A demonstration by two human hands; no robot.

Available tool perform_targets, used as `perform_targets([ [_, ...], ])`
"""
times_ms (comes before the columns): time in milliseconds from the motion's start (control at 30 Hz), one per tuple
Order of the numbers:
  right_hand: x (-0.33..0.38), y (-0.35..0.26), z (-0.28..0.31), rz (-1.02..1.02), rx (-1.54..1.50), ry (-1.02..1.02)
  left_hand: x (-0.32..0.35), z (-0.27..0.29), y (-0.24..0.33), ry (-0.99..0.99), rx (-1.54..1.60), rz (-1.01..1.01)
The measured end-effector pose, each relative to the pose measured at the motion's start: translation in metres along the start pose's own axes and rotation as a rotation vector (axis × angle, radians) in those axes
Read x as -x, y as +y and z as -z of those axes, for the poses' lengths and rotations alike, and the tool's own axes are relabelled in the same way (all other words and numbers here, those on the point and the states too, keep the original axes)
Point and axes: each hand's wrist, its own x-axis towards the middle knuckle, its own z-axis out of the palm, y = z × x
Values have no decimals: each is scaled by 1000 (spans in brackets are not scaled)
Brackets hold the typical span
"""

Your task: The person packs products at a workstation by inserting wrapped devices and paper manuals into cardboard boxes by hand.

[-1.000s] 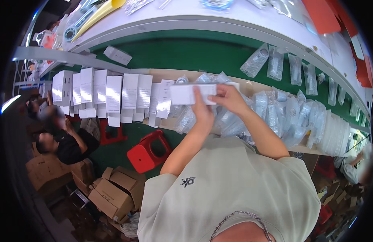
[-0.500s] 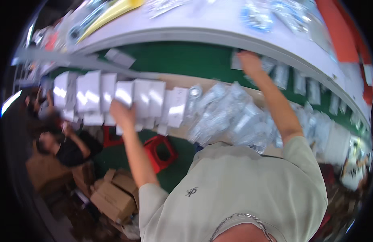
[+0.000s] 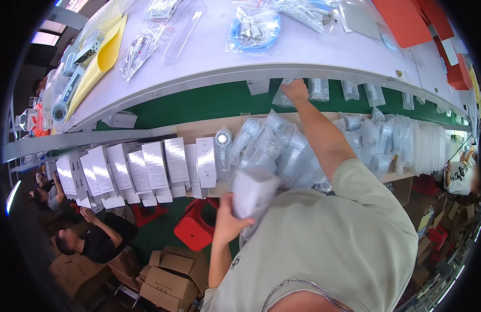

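- White carton (image 3: 253,193), a small rectangular box with plain, glossy faces, sits in our left hand (image 3: 227,224), close to our chest and just below the wooden bench edge (image 3: 199,127).
- Our left fingers close around the carton's lower end; its long axis runs from that grip up and slightly to the right, toward the bench, with the free end blurred.
- Our right hand (image 3: 295,91) stretches far forward under the white shelf (image 3: 313,52), its fingers curled on a clear plastic bag (image 3: 282,96) lying on the green surface (image 3: 214,101).
- We see a row of white boxes (image 3: 141,169) standing upright along the bench to our left, and a heap of clear bagged parts (image 3: 282,151) beside them.
- We cannot make out what the bags hold; glare and wrinkled plastic hide it.
- Our own shirt (image 3: 329,244) covers the carton's lower right side, and the shelf rim cuts off part of the bag.
- Another person in a black top (image 3: 102,242) crouches near cardboard boxes (image 3: 165,275) and a red stool (image 3: 196,229) below.
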Motion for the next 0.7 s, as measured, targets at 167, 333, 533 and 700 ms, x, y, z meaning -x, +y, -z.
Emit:
perform_targets([
  [167, -3, 48, 28, -55, -455, -176, -22, 1, 7, -399, 33, 70],
  [333, 165, 30, 143, -48, -1110, -464, -47, 21, -14, -198, 496, 225],
  [533, 289, 67, 157, 464, -738, -300, -97, -45, 16, 398, 1144, -45],
  [700, 324, 58, 151, 594, -550, -434, -99, -87, 29, 478, 1319, -47],
])
